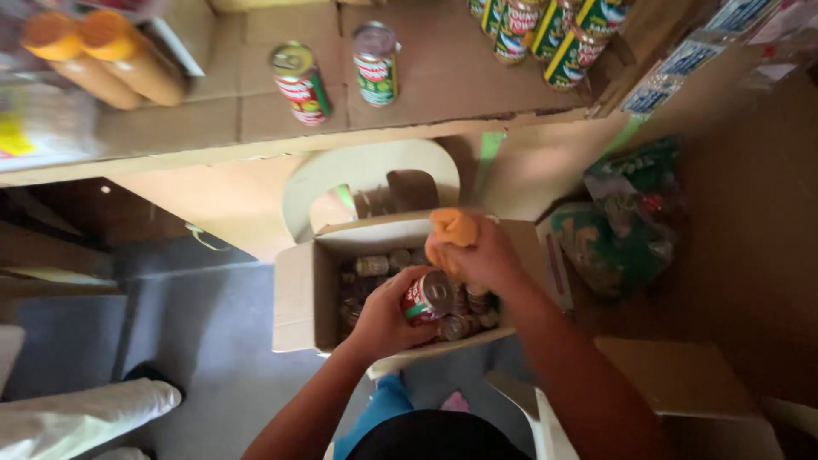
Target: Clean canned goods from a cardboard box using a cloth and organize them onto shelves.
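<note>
The left hand (383, 319) grips a red-labelled can (426, 296) over the open carton (298, 294). Just beside it, the right hand (477, 251) clutches an orange cloth (453, 228); wiping the can seems under way, needing a steady hold.

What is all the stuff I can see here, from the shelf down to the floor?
Can: one, red and green label, held over the open box.
Cloth: one, orange, bunched against the can's top.
Cardboard box: one, tan, open, on a pale plastic chair; holds more cans, count unclear.
Shelf cans: two standing alone on the cardboard-lined shelf; a cluster at upper right, at least five.
Orange-capped bottles: two, upper left, blurred.
Green packets: a pile in clear wrap, right of the box.
Left hand: grips the can.
Right hand: holds the cloth.
</note>
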